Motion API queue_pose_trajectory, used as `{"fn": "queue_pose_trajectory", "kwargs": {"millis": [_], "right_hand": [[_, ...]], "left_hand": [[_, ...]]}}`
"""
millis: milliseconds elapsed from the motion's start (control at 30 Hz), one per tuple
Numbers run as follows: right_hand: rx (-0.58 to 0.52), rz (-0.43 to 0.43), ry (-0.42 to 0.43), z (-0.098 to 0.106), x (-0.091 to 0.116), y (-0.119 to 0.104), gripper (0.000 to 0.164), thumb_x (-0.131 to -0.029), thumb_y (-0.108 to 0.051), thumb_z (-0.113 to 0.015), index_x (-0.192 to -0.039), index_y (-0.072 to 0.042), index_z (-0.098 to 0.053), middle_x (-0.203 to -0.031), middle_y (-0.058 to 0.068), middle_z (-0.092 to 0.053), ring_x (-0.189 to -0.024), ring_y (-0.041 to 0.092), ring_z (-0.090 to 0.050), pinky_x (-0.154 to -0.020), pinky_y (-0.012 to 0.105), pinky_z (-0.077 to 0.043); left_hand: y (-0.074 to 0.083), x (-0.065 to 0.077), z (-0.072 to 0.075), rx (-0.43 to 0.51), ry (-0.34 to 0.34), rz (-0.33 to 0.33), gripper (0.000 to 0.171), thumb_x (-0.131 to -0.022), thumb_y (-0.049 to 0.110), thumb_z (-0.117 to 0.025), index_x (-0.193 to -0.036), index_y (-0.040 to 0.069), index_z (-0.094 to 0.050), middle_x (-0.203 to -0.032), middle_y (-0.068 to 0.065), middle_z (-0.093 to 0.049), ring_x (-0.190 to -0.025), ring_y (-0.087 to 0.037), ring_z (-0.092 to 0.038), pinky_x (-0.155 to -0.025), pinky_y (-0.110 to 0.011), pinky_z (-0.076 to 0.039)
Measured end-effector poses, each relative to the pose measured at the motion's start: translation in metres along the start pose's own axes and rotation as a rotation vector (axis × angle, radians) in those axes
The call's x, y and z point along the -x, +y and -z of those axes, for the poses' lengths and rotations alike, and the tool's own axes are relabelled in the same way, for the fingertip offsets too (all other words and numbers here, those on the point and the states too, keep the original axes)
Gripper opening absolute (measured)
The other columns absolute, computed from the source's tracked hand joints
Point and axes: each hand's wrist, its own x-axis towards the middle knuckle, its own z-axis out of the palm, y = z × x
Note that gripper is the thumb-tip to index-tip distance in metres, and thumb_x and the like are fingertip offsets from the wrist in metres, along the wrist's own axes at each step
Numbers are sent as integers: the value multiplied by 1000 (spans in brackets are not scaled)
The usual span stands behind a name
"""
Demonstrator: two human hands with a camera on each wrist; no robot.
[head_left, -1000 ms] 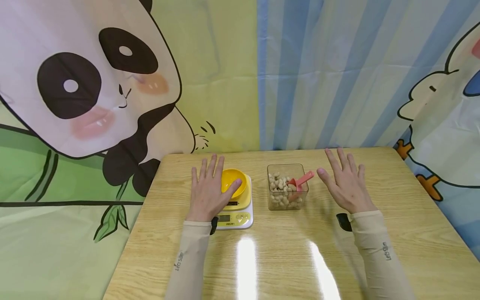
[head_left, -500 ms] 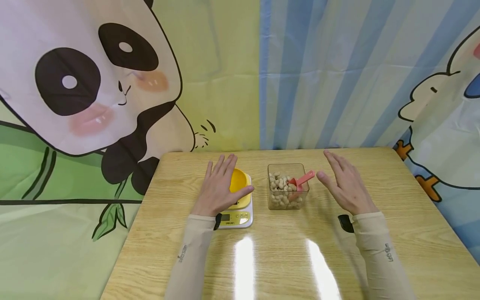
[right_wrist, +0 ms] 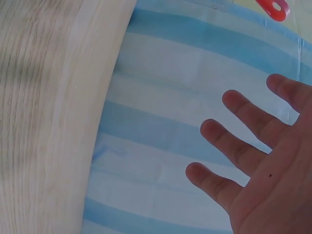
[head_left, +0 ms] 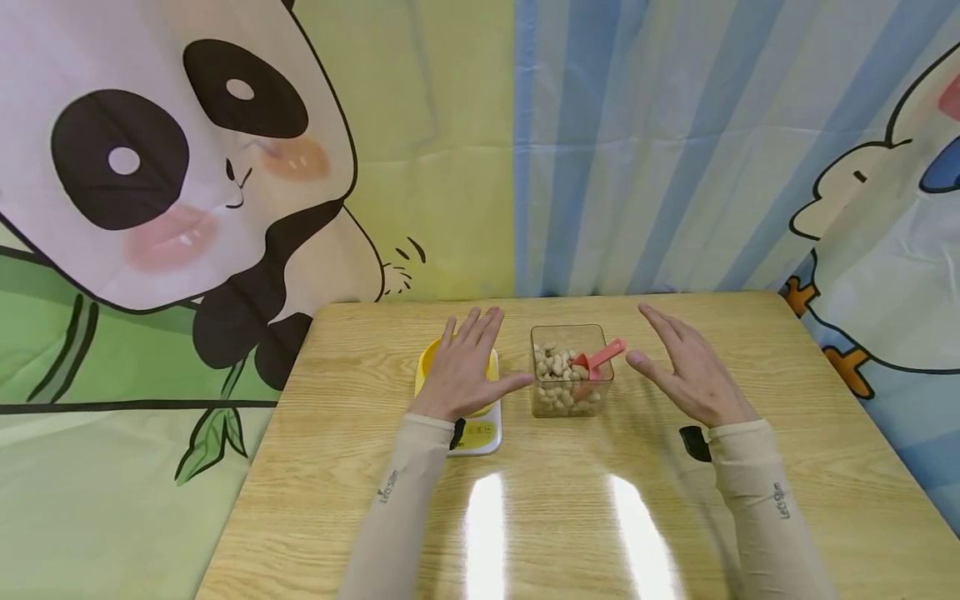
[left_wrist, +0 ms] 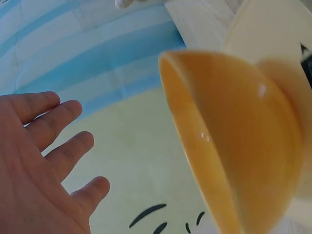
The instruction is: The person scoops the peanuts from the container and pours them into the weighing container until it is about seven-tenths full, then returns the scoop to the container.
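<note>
In the head view my left hand (head_left: 467, 371) hangs over a yellow-and-white kitchen scale (head_left: 486, 433), fingers extended and holding nothing. A yellow bowl (left_wrist: 243, 136) sits on the scale's platform and is partly hidden behind that hand in the head view. The left thumb points toward a clear square container (head_left: 551, 402) of peanuts (head_left: 553, 363). A pink scoop (head_left: 606, 353) leans in the container, its handle sticking out over the right rim. To the right of that handle my right hand (head_left: 693, 371) is held with straight fingers, thumb nearest the scoop, nothing in its grasp.
The wooden table (head_left: 570, 517) has its far edge close behind the container. A printed curtain (head_left: 442, 167) with a panda and blue stripes hangs behind it. Two bright light reflections lie on the tabletop in front.
My left hand has moved right across the scale toward the container, covering more of the scale. The right hand has turned more side-on, its fingers drawn together. Scale, container and scoop stay put.
</note>
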Motion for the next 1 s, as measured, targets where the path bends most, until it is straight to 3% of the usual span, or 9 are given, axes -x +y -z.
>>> {"fn": "queue_pose_trajectory", "kwargs": {"millis": [400, 833, 1000], "right_hand": [[-3, -16, -57, 2, 1, 2, 82, -97, -46, -66, -162, -40, -16, -156, 13, -41, -142, 42, -35, -106, 72, -31], [-31, 34, -64, -2, -4, 2, 87, -93, -46, -72, -161, -41, -19, -152, 7, -46, -140, 37, -40, -103, 69, -37], [-43, 75, -81, 1, -10, 2, 87, -90, -45, -76, -161, -34, -27, -149, 5, -48, -134, 32, -46, -101, 66, -42]], "left_hand": [[11, -16, -20, -3, -50, -10, 116, -82, 93, -33, -165, 17, -6, -169, -1, -13, -155, -22, -12, -125, -49, 1], [23, -36, -29, -20, -122, -87, 120, -80, 91, -42, -165, 15, -5, -169, -3, -13, -155, -24, -11, -125, -51, 0], [25, -42, -33, -43, -130, -97, 121, -80, 91, -42, -164, 12, -8, -169, -5, -17, -155, -24, -12, -125, -52, -1]]}}
